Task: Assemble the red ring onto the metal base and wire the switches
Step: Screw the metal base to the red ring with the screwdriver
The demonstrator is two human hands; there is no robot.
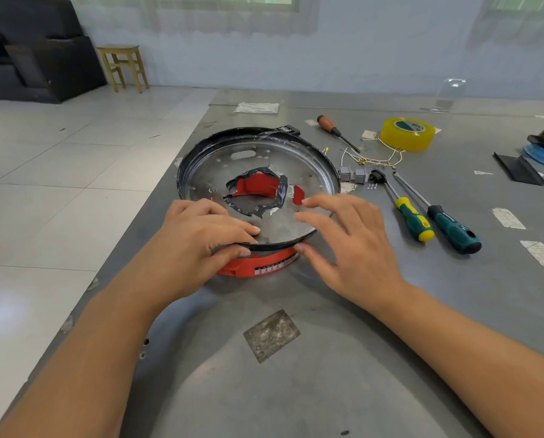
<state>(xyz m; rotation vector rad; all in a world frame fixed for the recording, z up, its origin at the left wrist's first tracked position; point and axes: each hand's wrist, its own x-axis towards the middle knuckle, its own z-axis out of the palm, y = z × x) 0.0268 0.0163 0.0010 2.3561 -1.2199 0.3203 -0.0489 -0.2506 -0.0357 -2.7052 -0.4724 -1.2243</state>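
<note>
Sitting tilted, metal base (258,172) covers red ring (264,263).

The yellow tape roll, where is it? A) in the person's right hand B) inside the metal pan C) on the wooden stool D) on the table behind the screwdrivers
D: the yellow tape roll lies flat on the grey table, farther back than the screwdrivers, while the right hand holds nothing.
</note>
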